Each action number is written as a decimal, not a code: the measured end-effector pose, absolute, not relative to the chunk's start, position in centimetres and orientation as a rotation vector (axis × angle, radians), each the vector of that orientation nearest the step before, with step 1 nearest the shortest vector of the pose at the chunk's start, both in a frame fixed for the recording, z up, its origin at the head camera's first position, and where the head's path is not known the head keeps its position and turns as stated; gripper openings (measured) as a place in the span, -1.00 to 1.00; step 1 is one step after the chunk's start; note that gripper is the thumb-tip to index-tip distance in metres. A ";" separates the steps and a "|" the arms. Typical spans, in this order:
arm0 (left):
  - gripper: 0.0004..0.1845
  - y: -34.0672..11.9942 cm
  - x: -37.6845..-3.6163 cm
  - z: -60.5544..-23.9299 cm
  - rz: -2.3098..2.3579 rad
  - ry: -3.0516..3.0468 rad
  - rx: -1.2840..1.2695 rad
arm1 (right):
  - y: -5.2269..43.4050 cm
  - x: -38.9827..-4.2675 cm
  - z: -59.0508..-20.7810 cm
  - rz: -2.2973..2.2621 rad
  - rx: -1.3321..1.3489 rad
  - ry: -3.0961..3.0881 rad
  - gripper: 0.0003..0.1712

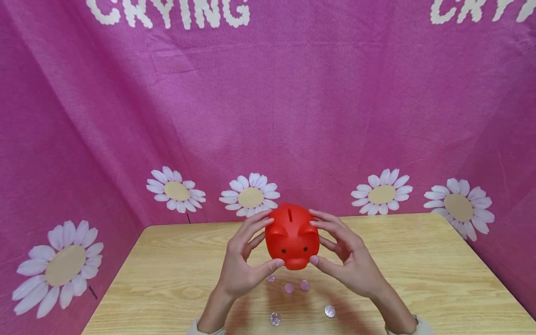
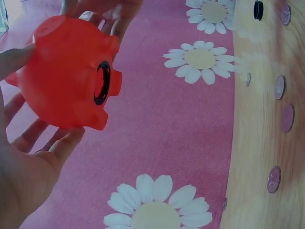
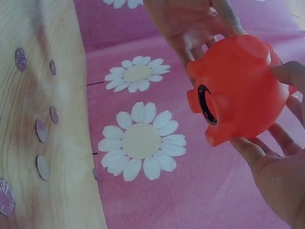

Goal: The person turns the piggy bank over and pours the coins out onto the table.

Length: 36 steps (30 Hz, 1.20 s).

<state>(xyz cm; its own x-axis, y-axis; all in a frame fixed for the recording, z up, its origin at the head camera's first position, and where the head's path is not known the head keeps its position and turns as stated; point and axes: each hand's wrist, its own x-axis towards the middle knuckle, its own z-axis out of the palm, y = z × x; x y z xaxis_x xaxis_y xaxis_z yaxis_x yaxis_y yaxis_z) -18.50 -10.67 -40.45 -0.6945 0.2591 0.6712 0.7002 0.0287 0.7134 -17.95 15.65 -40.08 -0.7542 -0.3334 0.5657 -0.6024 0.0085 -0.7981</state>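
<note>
A red piggy bank (image 1: 291, 237) is held in the air above the wooden table (image 1: 418, 260), snout toward me and coin slot on top. My left hand (image 1: 244, 260) grips its left side, thumb under the snout and fingers over the ear. My right hand (image 1: 349, 260) grips the right side the same way. In the left wrist view the piggy bank (image 2: 66, 81) shows a round black-rimmed hole (image 2: 101, 82) in its belly. The right wrist view shows the same piggy bank (image 3: 243, 86) and hole (image 3: 206, 104).
Several coins (image 1: 289, 288) lie on the table below the bank, two more nearer me (image 1: 275, 318). A small black round piece (image 2: 258, 9) lies on the table in the left wrist view. A pink daisy-print cloth (image 1: 293, 116) hangs behind and at both sides.
</note>
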 end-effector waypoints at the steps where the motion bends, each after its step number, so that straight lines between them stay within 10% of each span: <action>1: -0.24 -10.7 -18.5 -40.4 -1.706 -1.936 -1.002 | 15.7 -17.9 -40.0 1.826 0.992 -2.054 -0.25; 36: -0.22 -11.4 -18.5 -42.6 -1.743 -2.300 -0.825 | 16.3 -18.9 -43.0 1.766 0.960 -2.246 -0.29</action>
<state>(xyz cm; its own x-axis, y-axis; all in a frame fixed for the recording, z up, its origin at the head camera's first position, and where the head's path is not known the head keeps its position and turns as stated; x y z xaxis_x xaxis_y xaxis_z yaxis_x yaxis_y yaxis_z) -18.49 -11.41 -42.61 -0.8398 0.3384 0.4246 0.5003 0.1784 0.8473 -18.90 16.34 -43.00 -0.7900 -0.3982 0.4662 -0.5470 0.1145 -0.8292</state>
